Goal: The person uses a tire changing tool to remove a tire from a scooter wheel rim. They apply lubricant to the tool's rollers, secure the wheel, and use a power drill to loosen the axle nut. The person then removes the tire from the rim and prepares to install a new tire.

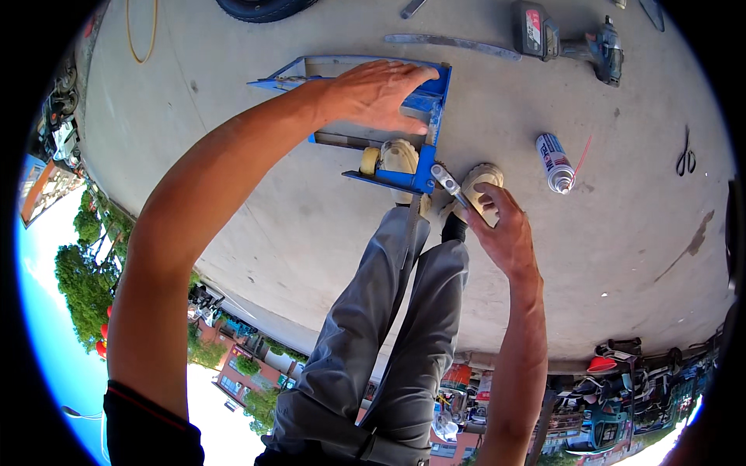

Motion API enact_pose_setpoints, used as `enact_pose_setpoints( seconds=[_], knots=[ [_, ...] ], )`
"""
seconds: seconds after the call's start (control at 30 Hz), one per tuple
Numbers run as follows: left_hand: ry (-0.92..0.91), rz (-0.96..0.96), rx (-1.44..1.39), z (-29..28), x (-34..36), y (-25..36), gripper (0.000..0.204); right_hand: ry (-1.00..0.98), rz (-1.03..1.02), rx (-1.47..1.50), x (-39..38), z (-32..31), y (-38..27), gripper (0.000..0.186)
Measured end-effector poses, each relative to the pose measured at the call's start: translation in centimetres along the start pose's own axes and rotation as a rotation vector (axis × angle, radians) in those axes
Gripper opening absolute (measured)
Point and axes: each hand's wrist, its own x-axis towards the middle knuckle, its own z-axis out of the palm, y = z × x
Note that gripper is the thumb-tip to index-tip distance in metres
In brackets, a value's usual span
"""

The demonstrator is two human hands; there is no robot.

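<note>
A blue metal frame point(427, 167) with a small yellowish wheel point(369, 161) lies on the ground at my feet. My left hand point(381, 95) is over its upper part, thumb and fingers apart; whether the palm touches the frame I cannot tell. In my right hand point(507, 234) is a silver ratchet wrench point(446, 180), gripped by its handle. The wrench head reaches the frame's lower right corner, where the exact contact is too small to make out. One beige shoe point(399, 157) is up against the frame beside the wheel, and the other shoe point(483, 180) stands to its right.
To the right stands a spray can point(555, 163) with a thin red straw. Farther off lie a cordless impact wrench point(598, 48), a flat metal bar point(454, 44) and black scissors point(686, 159). A tyre point(264, 8) shows at the far edge.
</note>
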Motion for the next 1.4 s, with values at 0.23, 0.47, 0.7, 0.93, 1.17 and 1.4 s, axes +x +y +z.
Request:
enact_pose_setpoints(
  seconds=[0.23, 0.47, 0.7, 0.93, 1.17, 1.4],
  knots=[
    [-0.263, -0.258, 0.099, -0.2, 0.8, 0.4, 0.083, -0.301, 0.151, -0.024, 0.1, 2.1, 1.4, 0.032],
    [-0.25, -0.371, 0.209, 1.6, 1.8, 0.8, 0.054, -0.274, 0.126, -0.031, 1.2, 2.3, 1.7, 0.019],
    [-0.277, -0.366, 0.18, 1.0, 2.2, 0.9, 0.042, -0.11, 0.307, 0.028, -3.2, 6.0, -1.6, 0.037],
    [-0.273, -0.365, 0.155, 1.6, 2.1, 0.6, 0.041, -0.082, 0.279, -0.042, -4.4, 6.5, -2.7, 0.053],
    [-0.273, -0.382, 0.183, 1.6, 1.8, 0.9, 0.037, 0.013, 0.224, -0.096, -4.9, 7.6, -2.7, 0.04],
    [-0.26, -0.327, 0.223, 1.3, 2.1, 0.8, 0.036, -0.164, -0.075, -0.308, 1.6, 0.8, 1.0, 0.024]
  ],
)
